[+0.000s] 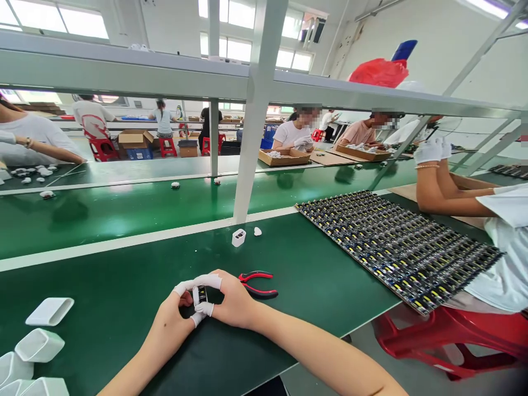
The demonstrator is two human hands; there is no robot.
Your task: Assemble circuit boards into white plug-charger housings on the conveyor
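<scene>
My left hand (171, 316) and my right hand (233, 300) meet over the green table, with white covers on the thumbs and index fingers. Between them they grip a small white housing (195, 297) with a dark circuit board (202, 293) showing in its opening. Fingers partly hide the housing. Just right of my right hand lie pliers (264, 292) with red and black handles. Farther back stand another white housing (238, 237), with dark parts inside, and a small white piece (258, 231).
Several hollow white shells (50, 311) lie at the lower left. A board of many circuit boards (396, 242) covers the right side, near a co-worker's arm (437, 190) and a red stool (454, 335). A metal post (249, 137) rises behind the table, before the green belt (124, 203).
</scene>
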